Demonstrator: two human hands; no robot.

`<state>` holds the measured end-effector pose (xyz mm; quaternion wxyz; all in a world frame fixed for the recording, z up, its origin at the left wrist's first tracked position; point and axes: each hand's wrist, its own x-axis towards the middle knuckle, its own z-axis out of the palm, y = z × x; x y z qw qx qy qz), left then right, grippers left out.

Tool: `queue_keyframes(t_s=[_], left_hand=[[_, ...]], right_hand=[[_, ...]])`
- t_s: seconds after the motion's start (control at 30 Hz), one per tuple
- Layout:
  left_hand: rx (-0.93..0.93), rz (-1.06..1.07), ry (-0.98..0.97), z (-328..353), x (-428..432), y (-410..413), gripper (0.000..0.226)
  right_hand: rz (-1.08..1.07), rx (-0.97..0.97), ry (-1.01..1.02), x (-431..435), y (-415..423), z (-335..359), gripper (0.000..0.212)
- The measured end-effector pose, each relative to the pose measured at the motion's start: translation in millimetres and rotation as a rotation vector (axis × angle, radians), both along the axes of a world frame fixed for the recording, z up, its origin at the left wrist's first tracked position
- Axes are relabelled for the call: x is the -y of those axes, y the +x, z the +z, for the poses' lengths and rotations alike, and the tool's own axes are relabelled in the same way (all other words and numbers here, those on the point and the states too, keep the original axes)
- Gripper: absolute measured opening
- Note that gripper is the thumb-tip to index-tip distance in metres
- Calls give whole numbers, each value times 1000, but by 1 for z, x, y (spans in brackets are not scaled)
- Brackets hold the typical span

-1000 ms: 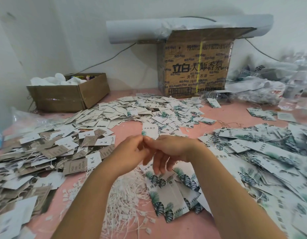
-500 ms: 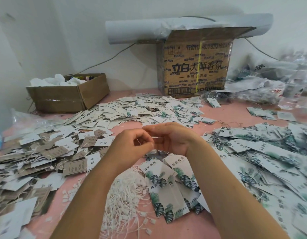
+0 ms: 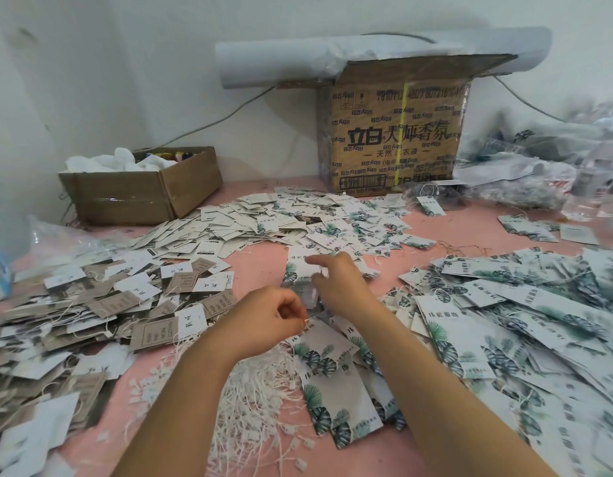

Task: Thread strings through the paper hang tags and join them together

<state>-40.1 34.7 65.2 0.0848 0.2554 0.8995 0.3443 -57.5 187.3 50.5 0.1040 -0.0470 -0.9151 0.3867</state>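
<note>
My hands have parted: the right hand (image 3: 343,284), fingers pinching the joined hang tags (image 3: 298,270), reaches over the surface (image 3: 260,266) toward the middle pile (image 3: 298,218), while the left hand (image 3: 267,325) curls its fingers on a string (image 3: 307,320), so I judge this set finished.

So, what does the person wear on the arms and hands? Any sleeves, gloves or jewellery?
Nothing is worn that shows. The left forearm and the right forearm are bare down to the picture's edge, no sleeve in view. The left hand and the right hand have no gloves, rings, watch or bracelet.
</note>
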Motion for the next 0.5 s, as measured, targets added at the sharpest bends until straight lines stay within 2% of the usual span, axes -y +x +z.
queue_keyframes(t_s=[0.07,0.13,0.3,0.4,0.5], left_hand=[[9,13,-6,-3,2,-2,9],[9,30,-2,-4,3,-4,8],[-14,157,148,-7,2,-9,7],[41,251,298,-8,1,-10,5],[95,293,406,-8,2,-9,14]], right_hand=[[38,28,265,5,0,-7,46],[14,5,386,7,1,-9,39],[47,-126,450,2,3,-4,18],[78,-197,504,4,5,-4,21],[77,-285,575,6,6,-4,27]])
